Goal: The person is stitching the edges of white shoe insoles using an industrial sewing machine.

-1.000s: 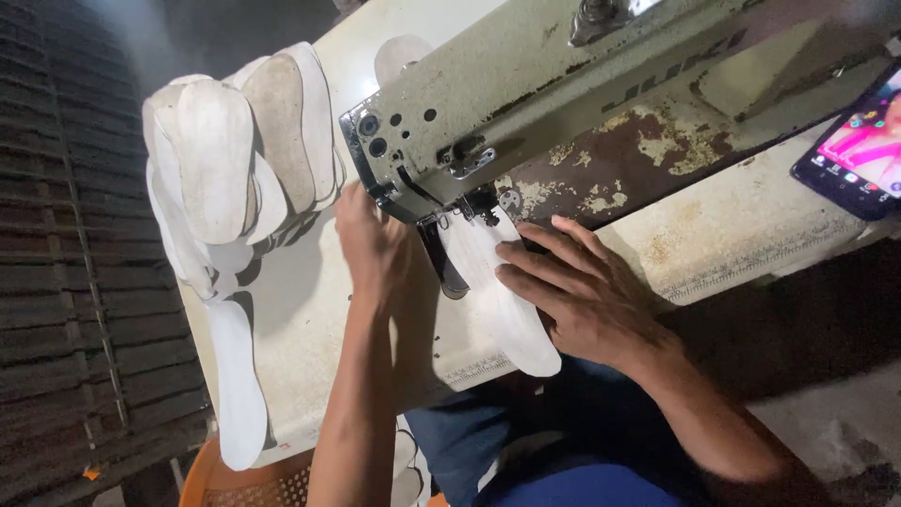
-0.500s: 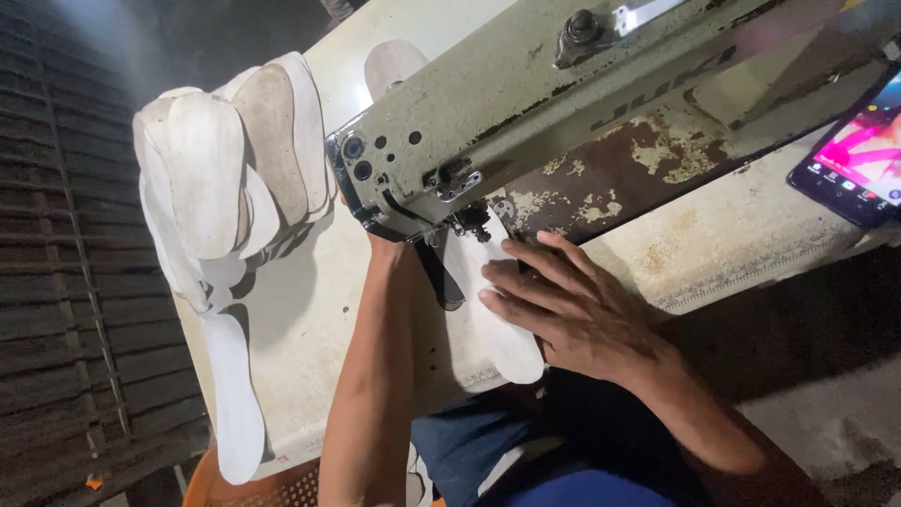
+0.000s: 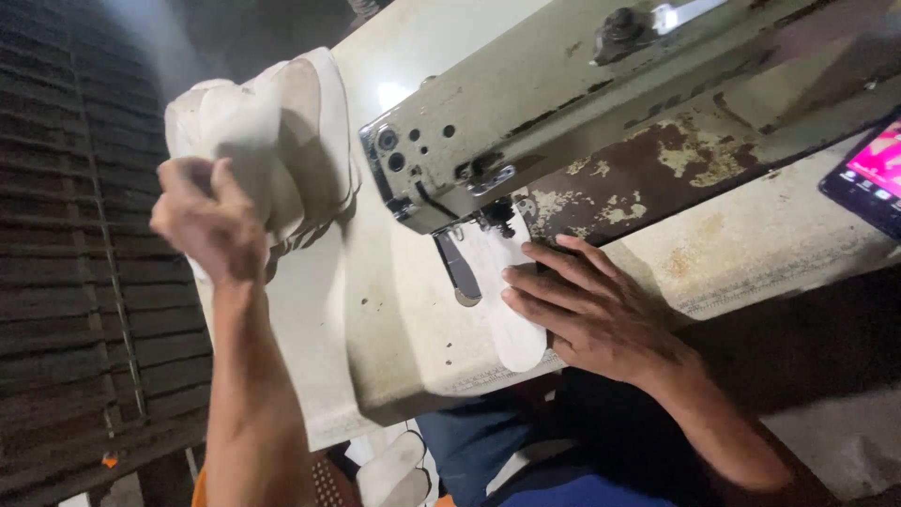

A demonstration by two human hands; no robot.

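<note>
Right hand [image 3: 601, 314] lies flat, fingers spread and pressed down on a white insole [image 3: 502, 300] on the table [image 3: 375, 319], gripping nothing. Fingertips point toward the machine's needle area; the presser foot [image 3: 493, 218] sits just beyond the index fingertip, a dark metal plate [image 3: 458, 268] just past the fingertips on the far side of the insole. The insole's rounded end sticks out beneath the fingers, close to the table's near edge. The machine [image 3: 563, 113] overhangs the fingers, so room above them is tight; rusty patches on the base just beside the knuckles. Left hand [image 3: 211, 221] is raised at the stack [image 3: 272, 131] of pale insoles at the table's far left corner, fingers curled loosely at the stack's near edge; blurred, cannot tell whether they actually pinch a piece or only touch. Bare table lies open between the two hands, wide strip, nothing in it. Beyond the left knuckles, past the table edge, a dark slatted wall [image 3: 75, 282]. More white pieces [image 3: 394, 469] hang below the table's front edge near the left forearm. A phone [image 3: 868, 174] with lit screen sits well apart, far off the right wrist side, at the frame edge.
</note>
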